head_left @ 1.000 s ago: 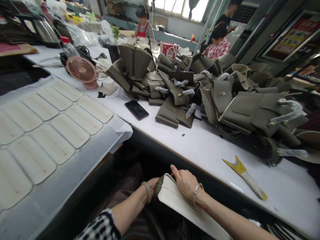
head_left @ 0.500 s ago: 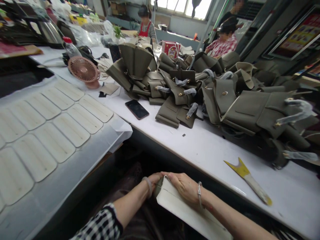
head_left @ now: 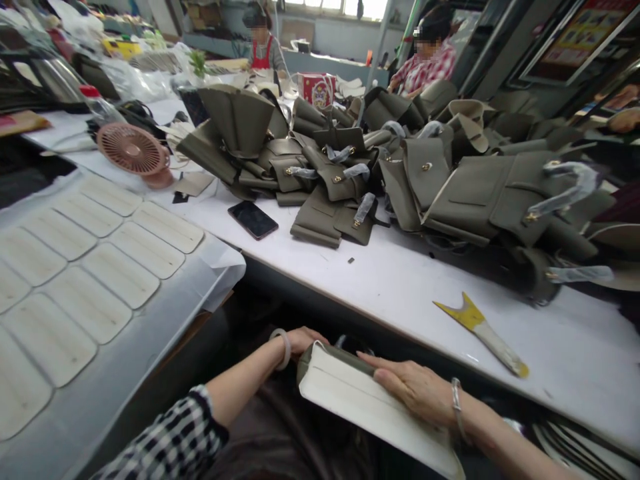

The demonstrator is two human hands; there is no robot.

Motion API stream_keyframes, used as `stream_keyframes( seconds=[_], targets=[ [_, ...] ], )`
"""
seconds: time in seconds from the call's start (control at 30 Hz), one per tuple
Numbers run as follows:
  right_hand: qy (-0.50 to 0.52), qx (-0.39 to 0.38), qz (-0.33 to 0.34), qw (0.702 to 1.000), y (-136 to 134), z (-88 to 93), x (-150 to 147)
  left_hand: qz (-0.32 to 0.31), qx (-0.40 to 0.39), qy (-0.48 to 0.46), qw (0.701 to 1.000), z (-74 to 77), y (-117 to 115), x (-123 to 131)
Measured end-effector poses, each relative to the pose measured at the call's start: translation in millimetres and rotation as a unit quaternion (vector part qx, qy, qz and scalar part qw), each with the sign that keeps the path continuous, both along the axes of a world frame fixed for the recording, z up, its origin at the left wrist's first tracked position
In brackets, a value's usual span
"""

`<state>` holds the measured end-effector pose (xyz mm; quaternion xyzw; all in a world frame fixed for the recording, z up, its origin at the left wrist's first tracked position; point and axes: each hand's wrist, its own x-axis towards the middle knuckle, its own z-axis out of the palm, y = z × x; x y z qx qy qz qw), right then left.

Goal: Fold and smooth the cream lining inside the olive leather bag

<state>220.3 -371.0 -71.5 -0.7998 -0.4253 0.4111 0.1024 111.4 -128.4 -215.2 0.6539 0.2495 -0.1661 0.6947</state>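
A grey-green leather bag (head_left: 345, 359) lies tilted over my lap, its long cream base panel (head_left: 365, 407) facing up. My left hand (head_left: 300, 341) is at the bag's far left corner, with its fingertips partly hidden behind the edge. Along the upper long edge rests my right hand (head_left: 420, 390), thumb on the cream panel and fingers stretched over the grey-green side. The bag's lower part is out of sight below the panel.
Grey-green bags (head_left: 465, 193) with plastic-wrapped fittings are heaped on the white table (head_left: 320, 273). A phone (head_left: 253, 220), a pink fan (head_left: 133, 150) and a yellow-ended forked tool (head_left: 483, 333) lie there too. Rows of cream panels (head_left: 113, 283) cover the left surface. Co-workers sit beyond.
My right hand has slid rightward along the bag's edge, away from my left hand, uncovering more of the cream panel. My left hand stays near the corner. The view has shifted slightly.
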Motion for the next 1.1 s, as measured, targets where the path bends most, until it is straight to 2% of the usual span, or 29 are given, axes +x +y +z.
stream_keyframes(
  seconds=[0.07, 0.17, 0.27, 0.37, 0.47, 0.63, 0.87, 1.1],
  targets=[
    [0.01, -0.009, -0.014, 1.0, -25, 3.6, 12, -0.035, 0.05, -0.028, 0.998, 21.8, 13, 2],
    [0.055, 0.004, -0.004, 0.998, -52, 7.0, 25, -0.095, 0.086, -0.073, 0.989, 63.6, 24, 2],
    [0.082, 0.027, 0.006, 0.996, -60, 6.7, 30, -0.134, 0.1, -0.068, 0.984, 99.6, 24, -1],
    [0.075, 0.036, -0.001, 0.997, -59, 3.7, 27, -0.157, 0.112, -0.071, 0.979, 119.5, 18, -3],
    [0.056, 0.042, -0.028, 0.997, -60, 0.4, 23, -0.194, 0.136, -0.1, 0.966, 124.4, 12, -3],
    [0.052, 0.066, -0.047, 0.995, -67, -5.3, 20, -0.216, 0.175, -0.102, 0.955, 121.8, 4, 2],
    [0.11, 0.087, -0.094, 0.986, -70, -9.7, 21, -0.242, 0.131, -0.068, 0.959, 128.3, 2, 12],
    [0.126, 0.101, -0.121, 0.979, -65, -11.6, 22, -0.244, 0.104, -0.057, 0.963, 125.7, 0, 21]
  ],
)
